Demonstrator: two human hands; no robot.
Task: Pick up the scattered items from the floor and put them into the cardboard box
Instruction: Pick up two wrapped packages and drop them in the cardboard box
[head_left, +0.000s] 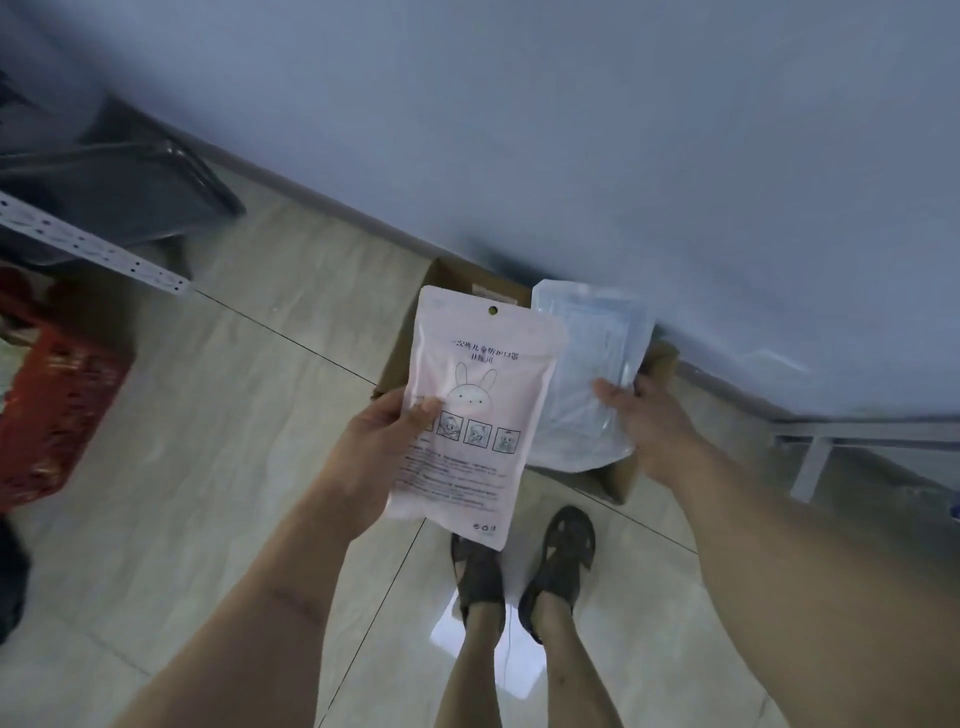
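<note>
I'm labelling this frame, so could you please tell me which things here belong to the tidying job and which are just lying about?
Job:
pink pouch, in left hand
clear packet, in right hand
cardboard box

Lying about:
red crate
perforated metal strip

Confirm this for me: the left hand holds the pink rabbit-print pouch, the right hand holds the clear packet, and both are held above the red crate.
One detail is wrong. In the head view, the left hand holds the pink rabbit-print pouch and the right hand holds the clear packet, but both are held above the cardboard box, not the red crate, which stands off to the left.
</note>
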